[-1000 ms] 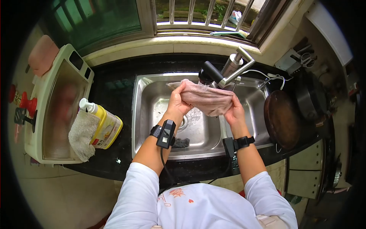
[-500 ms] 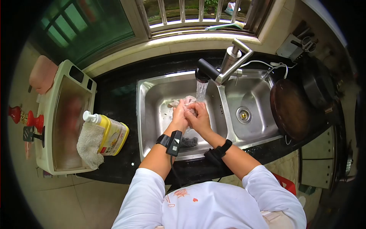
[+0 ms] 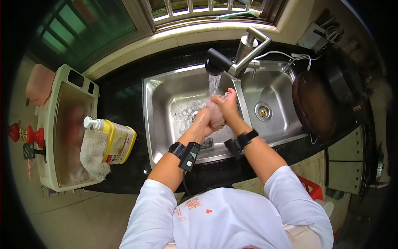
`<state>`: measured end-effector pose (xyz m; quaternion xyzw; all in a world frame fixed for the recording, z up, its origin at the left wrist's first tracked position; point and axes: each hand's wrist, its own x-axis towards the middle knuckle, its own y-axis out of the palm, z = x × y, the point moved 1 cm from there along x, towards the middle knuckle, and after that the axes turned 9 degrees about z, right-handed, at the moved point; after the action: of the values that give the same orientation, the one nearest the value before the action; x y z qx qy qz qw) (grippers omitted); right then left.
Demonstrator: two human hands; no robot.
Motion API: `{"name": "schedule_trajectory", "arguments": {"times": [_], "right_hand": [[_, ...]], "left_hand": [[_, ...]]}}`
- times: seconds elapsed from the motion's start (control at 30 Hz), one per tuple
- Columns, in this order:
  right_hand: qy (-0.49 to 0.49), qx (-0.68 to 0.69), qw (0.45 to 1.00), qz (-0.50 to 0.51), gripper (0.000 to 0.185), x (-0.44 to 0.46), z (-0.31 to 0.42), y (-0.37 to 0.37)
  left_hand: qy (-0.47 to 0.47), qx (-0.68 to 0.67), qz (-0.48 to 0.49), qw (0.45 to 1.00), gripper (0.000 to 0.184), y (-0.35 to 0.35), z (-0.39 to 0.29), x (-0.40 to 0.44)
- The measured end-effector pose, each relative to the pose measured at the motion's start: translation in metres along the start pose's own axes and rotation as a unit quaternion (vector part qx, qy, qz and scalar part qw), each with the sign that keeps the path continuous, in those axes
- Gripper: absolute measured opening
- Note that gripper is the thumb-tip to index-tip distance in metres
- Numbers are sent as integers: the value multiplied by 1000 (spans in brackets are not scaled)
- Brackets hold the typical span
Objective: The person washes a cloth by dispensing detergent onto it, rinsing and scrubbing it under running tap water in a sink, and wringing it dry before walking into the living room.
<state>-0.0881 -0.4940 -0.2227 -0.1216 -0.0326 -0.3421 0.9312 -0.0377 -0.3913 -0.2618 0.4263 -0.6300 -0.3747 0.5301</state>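
Over the left basin of the steel sink (image 3: pixel 150 120), both my hands grip a wet, pale pink cloth (image 3: pixel 214 115). My left hand (image 3: pixel 201 123) is closed on its lower left side. My right hand (image 3: pixel 227 106) presses on the cloth from the upper right, with fingers curled around its edge. Water runs from the black spout of the faucet (image 3: pixel 222 61) just above the hands. Beneath my wrists a dark grey, fuzzy piece (image 3: pixel 207 143) lies in the basin, partly hidden. Splashing water covers the drain area.
A yellow pump bottle (image 3: pixel 122 143) with a whitish towel (image 3: pixel 93 153) stands left of the sink, beside a cream cabinet (image 3: pixel 49 137). The right basin has a drain (image 3: pixel 263 112). A large brown round board or lid (image 3: pixel 314 106) leans at the right. Behind is a barred window.
My hands have shifted right with the cloth, and my right hand has turned more upright. The cloth is now bunched between them. The view has tilted slightly.
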Motion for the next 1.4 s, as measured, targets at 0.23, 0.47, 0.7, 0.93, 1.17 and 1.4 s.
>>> {"name": "schedule_trajectory", "arguments": {"times": [0.23, 0.47, 0.7, 0.93, 1.17, 1.4], "right_hand": [[166, 179, 952, 183, 47, -8, 11, -21], [-250, -74, 922, 287, 79, -28, 79, -36], [-332, -100, 894, 285, 58, -16, 74, -33], [-205, -61, 957, 195, 43, -23, 56, -19], [-119, -101, 981, 116, 32, -20, 52, -8], [53, 76, 992, 81, 17, -19, 31, 4]], "left_hand": [[-76, 173, -527, 829, 82, 81, 2, 24], [16, 141, -313, 939, 56, 91, -9, 20], [-28, 451, -116, 884, 29, 34, -20, 21], [-44, 4, -283, 958, 23, 45, -9, 23], [74, 39, -542, 836, 27, 75, 8, 38], [38, 265, -544, 795, 34, 48, 10, 25]]}}
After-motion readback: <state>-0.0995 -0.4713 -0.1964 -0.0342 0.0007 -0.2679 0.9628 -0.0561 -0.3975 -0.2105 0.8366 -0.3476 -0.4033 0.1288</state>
